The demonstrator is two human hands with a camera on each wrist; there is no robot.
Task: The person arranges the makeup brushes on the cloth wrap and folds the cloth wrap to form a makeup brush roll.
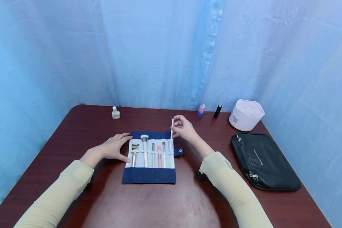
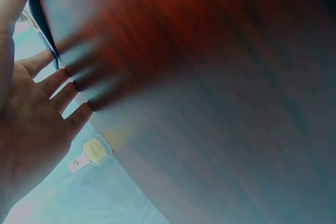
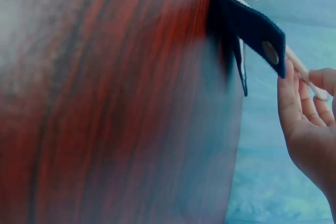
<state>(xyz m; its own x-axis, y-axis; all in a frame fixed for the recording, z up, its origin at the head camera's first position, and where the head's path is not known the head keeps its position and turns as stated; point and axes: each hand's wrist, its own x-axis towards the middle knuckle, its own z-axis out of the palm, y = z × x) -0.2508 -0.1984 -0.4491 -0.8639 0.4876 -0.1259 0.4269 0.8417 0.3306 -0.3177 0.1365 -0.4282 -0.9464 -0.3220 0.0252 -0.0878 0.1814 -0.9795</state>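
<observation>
A navy and pale grey makeup brush roll (image 1: 148, 176) lies unfolded on the table. Several brushes sit under its elastic band, among them a fluffy white-tipped brush (image 1: 145, 148) and an orange-tipped brush (image 1: 159, 156). My right hand (image 1: 185, 129) pinches a slim white makeup brush (image 1: 171, 134) by its upper part, near the dark bristles. Its lower end reaches down to the right end of the band. At the roll's left edge rests my left hand (image 1: 112, 148), fingers and thumb spread. The right wrist view shows the snap tab (image 3: 257, 31) beside the right fingers.
Toward the back stand a nail polish bottle (image 1: 115, 113), a pink and blue tube (image 1: 201, 110) and a black tube (image 1: 217, 111). At the right are a white divided organizer (image 1: 240, 115) and a black zip case (image 1: 269, 163). Blue curtains (image 1: 159, 63) hang behind the table.
</observation>
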